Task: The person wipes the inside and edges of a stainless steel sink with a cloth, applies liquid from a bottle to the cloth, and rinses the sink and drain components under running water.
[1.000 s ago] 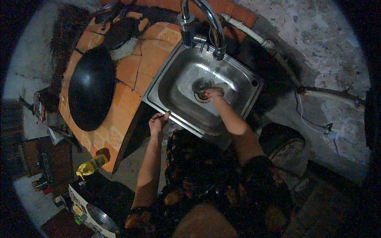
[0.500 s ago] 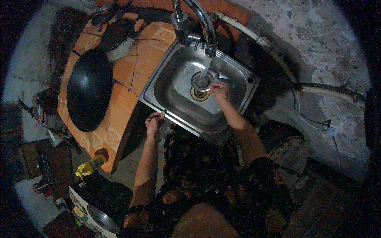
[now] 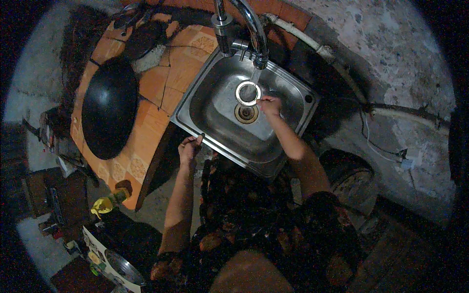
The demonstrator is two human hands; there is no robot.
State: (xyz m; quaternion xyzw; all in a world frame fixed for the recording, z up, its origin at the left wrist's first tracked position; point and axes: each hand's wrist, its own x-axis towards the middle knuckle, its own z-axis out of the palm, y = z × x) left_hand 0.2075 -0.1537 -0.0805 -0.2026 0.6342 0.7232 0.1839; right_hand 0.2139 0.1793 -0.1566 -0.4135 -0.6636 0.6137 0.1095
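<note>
In my right hand (image 3: pixel 270 106) is a round metal sink strainer (image 3: pixel 237 93), its rim pinched between my fingers. It hangs in the thin water stream below the chrome faucet (image 3: pixel 260 59), above the steel sink's (image 3: pixel 220 139) open drain hole (image 3: pixel 246 113). The strainer's ring catches bright light; its mesh is hard to make out. My left hand (image 3: pixel 189 149) rests at the sink's front left edge, its fingers closed at a small dark thing that I cannot make out.
Left of the sink, a large black wok-like dome (image 3: pixel 110 110) lies on the orange tiled counter (image 3: pixel 154 124). A bottle of yellow oil (image 3: pixel 110 201) stands near the counter's front corner. A pale pipe (image 3: pixel 337 63) runs along the wall at the right.
My right hand has raised and tilted the strainer slightly away from the drain, so its rim now shines and more of the hole shows. My left hand stays in place.
</note>
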